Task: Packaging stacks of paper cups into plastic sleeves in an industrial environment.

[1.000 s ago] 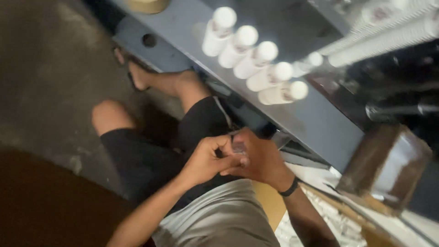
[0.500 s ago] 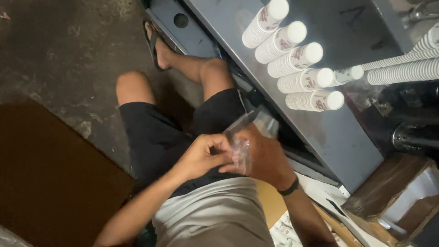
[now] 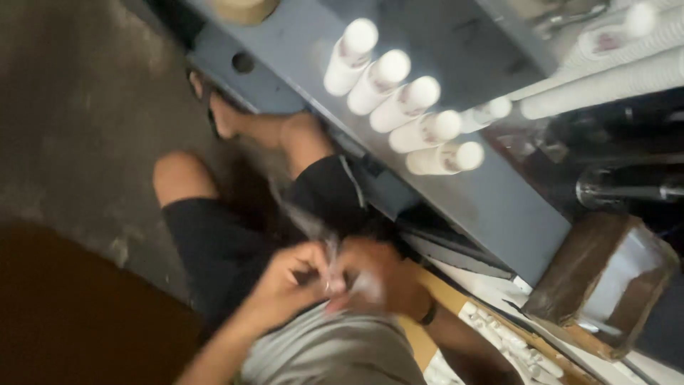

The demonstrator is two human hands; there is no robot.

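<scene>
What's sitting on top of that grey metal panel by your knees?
A row of five white cylinders lies on the grey metal panel. Long stacks of white cups reach past its far edge. Motion blur hides finer detail.

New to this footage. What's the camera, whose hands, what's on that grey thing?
There is one view, from a camera worn on the person's head, looking down at their own lap. They sit with bare knees above a concrete floor. The left hand and right hand meet over a small, thin, clear-looking piece; motion blur hides what it is. Ahead is a grey metal machine panel with a row of white tubes standing out from it. A brown box sits to the right.
</scene>
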